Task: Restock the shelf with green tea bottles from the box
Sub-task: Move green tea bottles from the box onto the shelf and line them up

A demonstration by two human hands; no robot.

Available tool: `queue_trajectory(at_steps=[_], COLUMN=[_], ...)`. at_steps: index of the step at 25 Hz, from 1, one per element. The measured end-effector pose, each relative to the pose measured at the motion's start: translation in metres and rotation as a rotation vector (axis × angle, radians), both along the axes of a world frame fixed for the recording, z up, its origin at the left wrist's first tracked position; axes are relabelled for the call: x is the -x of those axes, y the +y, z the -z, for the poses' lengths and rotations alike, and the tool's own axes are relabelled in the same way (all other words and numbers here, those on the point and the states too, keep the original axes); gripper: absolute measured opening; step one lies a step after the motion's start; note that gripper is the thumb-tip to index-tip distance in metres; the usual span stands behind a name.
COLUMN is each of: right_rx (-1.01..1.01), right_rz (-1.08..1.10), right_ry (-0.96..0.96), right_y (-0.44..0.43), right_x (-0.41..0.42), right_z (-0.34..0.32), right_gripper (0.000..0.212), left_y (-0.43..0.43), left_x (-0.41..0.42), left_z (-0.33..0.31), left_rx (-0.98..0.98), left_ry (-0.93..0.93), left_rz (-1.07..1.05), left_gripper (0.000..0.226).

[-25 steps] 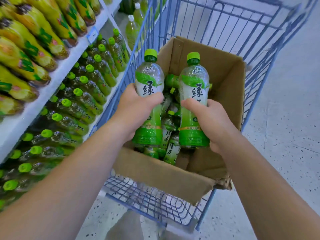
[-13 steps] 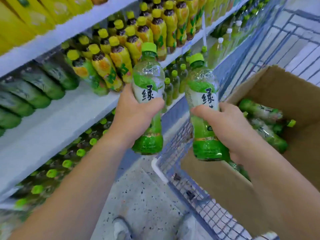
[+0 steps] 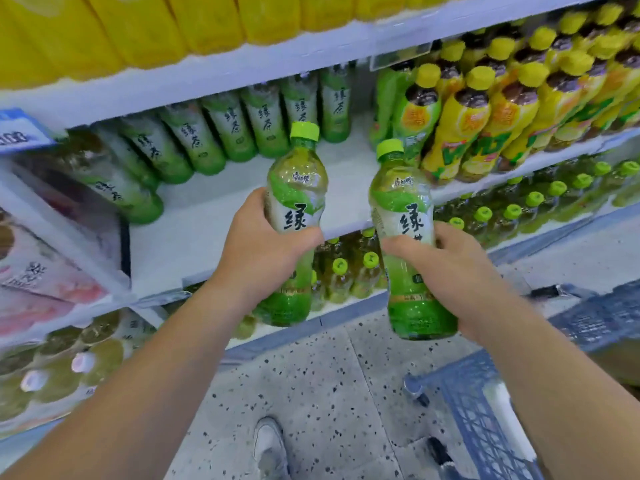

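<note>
Upright green-capped tea bottles [image 3: 297,188], white-green labels.

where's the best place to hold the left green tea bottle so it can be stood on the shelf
Round its middle from the near side, as the left hand does. The left green tea bottle is upright, cap up, so a mid-body hold leaves its base free to land on the shelf.

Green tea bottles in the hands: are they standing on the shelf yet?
No: left hand holds the left bottle, right hand the right bottle, before the shelf.
</note>
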State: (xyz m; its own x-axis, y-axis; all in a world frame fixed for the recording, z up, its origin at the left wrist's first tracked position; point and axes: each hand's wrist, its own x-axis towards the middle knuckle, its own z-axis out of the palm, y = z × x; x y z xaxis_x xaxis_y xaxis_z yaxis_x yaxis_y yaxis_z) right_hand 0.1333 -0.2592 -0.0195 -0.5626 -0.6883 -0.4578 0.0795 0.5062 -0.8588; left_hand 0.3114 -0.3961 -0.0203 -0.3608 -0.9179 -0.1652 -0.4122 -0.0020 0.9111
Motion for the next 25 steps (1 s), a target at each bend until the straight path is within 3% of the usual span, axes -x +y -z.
queue_trajectory(at_steps=[14, 25], right_rx=[0.009, 0.275], right_rz=[-0.228, -0.203], right_ry=[0.213, 0.369], right_y=[-0.173, -0.211], right_x=[-0.098, -0.117], right_z=[0.047, 0.084], right_gripper=[0.028, 0.051], left_y=[-0.128, -0.13], left_x=[-0.121, -0.119], left_z=[0.042, 0.089], left_rx=[0.303, 0.413], left_ry=[-0.134, 0.216], left_rz=[-0.154, -0.273], left_gripper=[0.045, 0.057])
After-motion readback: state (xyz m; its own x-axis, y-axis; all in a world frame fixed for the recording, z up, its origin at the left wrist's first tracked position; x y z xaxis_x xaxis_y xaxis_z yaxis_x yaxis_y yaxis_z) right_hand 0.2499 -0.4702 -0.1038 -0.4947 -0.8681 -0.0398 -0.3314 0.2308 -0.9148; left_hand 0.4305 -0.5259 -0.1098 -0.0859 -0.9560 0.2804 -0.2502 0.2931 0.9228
